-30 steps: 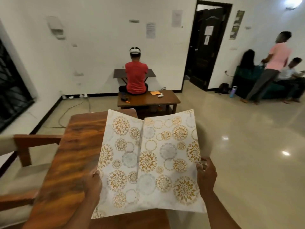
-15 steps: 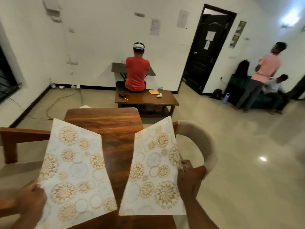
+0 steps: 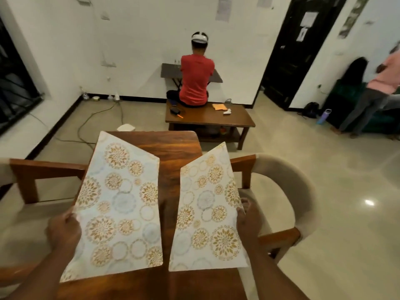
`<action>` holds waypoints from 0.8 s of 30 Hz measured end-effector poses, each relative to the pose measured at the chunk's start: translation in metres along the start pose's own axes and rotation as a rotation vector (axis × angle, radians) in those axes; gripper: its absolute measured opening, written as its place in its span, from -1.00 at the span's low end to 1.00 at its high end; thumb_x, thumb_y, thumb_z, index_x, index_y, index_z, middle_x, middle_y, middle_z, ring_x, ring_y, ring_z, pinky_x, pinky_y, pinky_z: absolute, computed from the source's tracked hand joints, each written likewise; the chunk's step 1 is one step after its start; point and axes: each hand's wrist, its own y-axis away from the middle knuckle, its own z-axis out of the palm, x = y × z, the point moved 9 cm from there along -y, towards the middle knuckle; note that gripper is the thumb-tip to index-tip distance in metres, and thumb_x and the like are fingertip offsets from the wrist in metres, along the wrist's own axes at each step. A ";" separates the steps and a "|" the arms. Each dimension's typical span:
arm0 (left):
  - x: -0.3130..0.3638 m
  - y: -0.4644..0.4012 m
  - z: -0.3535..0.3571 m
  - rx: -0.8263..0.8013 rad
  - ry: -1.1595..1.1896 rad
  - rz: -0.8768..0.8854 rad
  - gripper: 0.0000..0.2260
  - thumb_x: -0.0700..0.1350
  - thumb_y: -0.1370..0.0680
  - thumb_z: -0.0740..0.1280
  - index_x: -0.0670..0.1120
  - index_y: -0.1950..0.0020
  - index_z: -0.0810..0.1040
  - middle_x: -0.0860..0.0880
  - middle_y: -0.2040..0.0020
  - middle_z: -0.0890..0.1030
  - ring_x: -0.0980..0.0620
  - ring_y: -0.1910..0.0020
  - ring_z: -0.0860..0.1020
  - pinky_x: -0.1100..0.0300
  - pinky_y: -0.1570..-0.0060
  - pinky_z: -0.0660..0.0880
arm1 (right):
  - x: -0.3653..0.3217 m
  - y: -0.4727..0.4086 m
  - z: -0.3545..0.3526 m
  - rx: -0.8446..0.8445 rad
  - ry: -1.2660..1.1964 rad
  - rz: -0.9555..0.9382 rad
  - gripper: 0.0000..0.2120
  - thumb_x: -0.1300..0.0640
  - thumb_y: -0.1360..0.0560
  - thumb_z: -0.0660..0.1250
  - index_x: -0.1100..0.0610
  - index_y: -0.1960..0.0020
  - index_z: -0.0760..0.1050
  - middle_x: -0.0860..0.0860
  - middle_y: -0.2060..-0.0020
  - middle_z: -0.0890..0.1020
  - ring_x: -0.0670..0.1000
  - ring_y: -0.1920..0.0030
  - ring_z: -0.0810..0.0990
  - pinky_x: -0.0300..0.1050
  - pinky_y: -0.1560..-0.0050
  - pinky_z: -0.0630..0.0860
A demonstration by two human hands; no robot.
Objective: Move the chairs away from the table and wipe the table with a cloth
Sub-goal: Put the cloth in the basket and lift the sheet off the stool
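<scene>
A narrow wooden table [image 3: 173,146] runs away from me. Two white placemats with gold flower circles hang just above it. My left hand [image 3: 63,230] grips the left placemat [image 3: 121,204] by its left edge. My right hand [image 3: 249,221] grips the right placemat [image 3: 207,213] by its right edge. A wooden armchair with beige cushions [image 3: 32,176] stands against the table's left side. Another armchair with a curved beige back [image 3: 290,191] stands against the right side. No cloth is in view.
A low wooden coffee table [image 3: 238,122] with small items stands beyond the table's far end; a person in a red shirt sits on it, facing away. Cables [image 3: 91,122] trail on the floor at left. People and a green sofa are at far right. Open tiled floor lies right.
One second ago both placemats were held together side by side. They have been pulled apart, one in each hand, and the view has shifted so both armchairs show.
</scene>
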 end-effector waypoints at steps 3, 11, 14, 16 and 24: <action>0.014 0.016 0.040 0.017 -0.029 -0.051 -0.69 -0.32 -0.70 0.22 -0.32 -0.42 0.56 -0.35 -0.34 0.61 -0.40 -0.29 0.58 -0.22 -0.29 0.50 | 0.009 -0.026 0.046 -0.081 0.059 0.008 -0.29 -0.30 -0.48 0.10 0.27 -0.26 0.55 0.17 -0.04 0.70 0.20 -0.03 0.68 0.14 -0.03 0.58; -0.059 -0.063 0.074 0.067 -0.038 -0.159 -0.73 -0.32 -0.69 0.24 -0.30 -0.31 0.64 -0.25 -0.14 0.69 -0.33 -0.07 0.64 -0.17 -0.14 0.56 | 0.060 -0.062 0.164 -0.205 0.152 0.046 -0.44 -0.07 -0.47 0.22 0.30 -0.26 0.61 0.23 -0.08 0.71 0.26 -0.09 0.67 0.01 -0.08 0.46; -0.091 -0.090 0.102 0.040 -0.008 -0.212 -0.78 -0.35 -0.67 0.23 -0.21 -0.05 0.68 -0.05 0.19 0.55 -0.12 0.17 0.52 -0.06 0.08 0.42 | 0.084 -0.074 0.201 -0.229 0.132 0.066 -0.46 -0.11 -0.46 0.26 0.27 -0.23 0.62 0.18 -0.03 0.72 0.25 -0.05 0.68 0.10 -0.06 0.56; -0.115 -0.104 0.123 0.016 -0.005 -0.229 -0.72 -0.35 -0.68 0.23 -0.08 0.04 0.66 0.07 0.23 0.51 -0.09 0.12 0.51 0.03 -0.04 0.38 | 0.103 -0.082 0.226 -0.249 0.123 0.087 -0.50 -0.07 -0.45 0.31 0.25 -0.23 0.61 0.16 -0.04 0.71 0.23 -0.04 0.68 0.17 -0.08 0.61; -0.150 -0.127 0.153 0.033 -0.072 -0.206 -0.66 -0.31 -0.69 0.19 0.00 0.10 0.64 0.05 0.22 0.55 -0.02 0.15 0.51 0.14 0.06 0.37 | 0.168 -0.096 0.263 -0.250 0.242 0.114 -0.67 0.11 -0.61 0.42 0.17 -0.34 0.59 0.20 -0.13 0.72 0.22 -0.07 0.69 0.31 -0.16 0.64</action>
